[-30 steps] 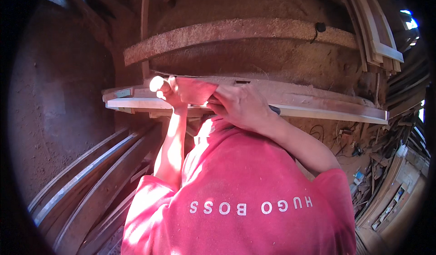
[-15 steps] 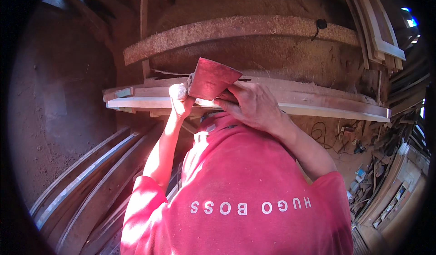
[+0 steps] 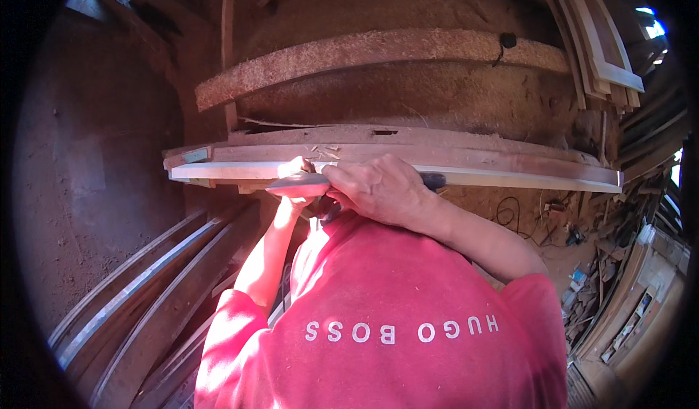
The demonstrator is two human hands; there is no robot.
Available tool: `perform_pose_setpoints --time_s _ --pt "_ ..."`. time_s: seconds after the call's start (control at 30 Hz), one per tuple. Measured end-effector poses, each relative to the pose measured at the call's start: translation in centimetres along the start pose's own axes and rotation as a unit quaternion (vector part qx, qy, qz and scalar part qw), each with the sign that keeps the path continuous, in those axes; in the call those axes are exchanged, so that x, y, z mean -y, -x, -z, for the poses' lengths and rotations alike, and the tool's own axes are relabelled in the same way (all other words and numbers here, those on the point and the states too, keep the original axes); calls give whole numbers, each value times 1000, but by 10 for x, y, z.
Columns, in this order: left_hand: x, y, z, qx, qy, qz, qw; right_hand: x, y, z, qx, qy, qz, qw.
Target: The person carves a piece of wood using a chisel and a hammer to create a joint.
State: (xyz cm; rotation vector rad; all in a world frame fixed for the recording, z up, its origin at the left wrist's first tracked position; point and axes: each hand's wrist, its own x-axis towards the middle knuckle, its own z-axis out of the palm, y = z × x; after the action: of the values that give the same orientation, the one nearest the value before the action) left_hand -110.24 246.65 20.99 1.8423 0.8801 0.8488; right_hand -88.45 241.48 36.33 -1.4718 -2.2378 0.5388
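A metal-headed tool (image 3: pixel 298 185) is held low against the near edge of a long wooden plank (image 3: pixel 502 174). Its rounded end faces me nearly edge-on, so I cannot make out its exact kind. My left hand (image 3: pixel 296 169) closes round its left side, with the fingers partly hidden behind the head. From the right, my right hand (image 3: pixel 384 187) is curled, its fingers against the tool. A dark rounded end (image 3: pixel 435 181), like a handle, sticks out beside my right wrist; whether it belongs to the same tool cannot be seen. Small wood chips (image 3: pixel 328 151) lie on the plank beyond my hands.
A dusty curved beam (image 3: pixel 378 49) runs along the earthen wall at the back. Boards (image 3: pixel 604 38) lean at the upper right, and long planks (image 3: pixel 138 292) stretch along the lower left. Cable (image 3: pixel 510 212) and wood scraps (image 3: pixel 586 292) lie on the ground at right.
The tool's broad flat face was tilted up toward me. It has swung down nearly edge-on, and both hands have lowered with it. The chips on the plank now show.
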Motion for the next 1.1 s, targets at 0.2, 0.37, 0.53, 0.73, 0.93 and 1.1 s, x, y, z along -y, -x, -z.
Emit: perform_pose_setpoints --time_s 0.2,0.37,0.53,0.73,0.93,1.1 --pt "-2 -11 -4 -134 -126 22 983 -2 -4 -19 37 73 -11 997" --pt "-1 -48 -3 -291 -309 74 902 0 11 -20 -49 -24 -31 998" --pt "-10 -100 28 -410 202 93 885 -5 27 -27 -293 -22 34 955" --pt "-33 -97 41 -355 132 130 916 -12 29 11 -62 -129 -133 981" --pt "-20 -91 45 -163 -13 139 977 -22 35 34 -155 -166 -196 954" --pt "-28 -73 30 -41 -41 114 992 -20 25 39 -176 -207 -208 940"
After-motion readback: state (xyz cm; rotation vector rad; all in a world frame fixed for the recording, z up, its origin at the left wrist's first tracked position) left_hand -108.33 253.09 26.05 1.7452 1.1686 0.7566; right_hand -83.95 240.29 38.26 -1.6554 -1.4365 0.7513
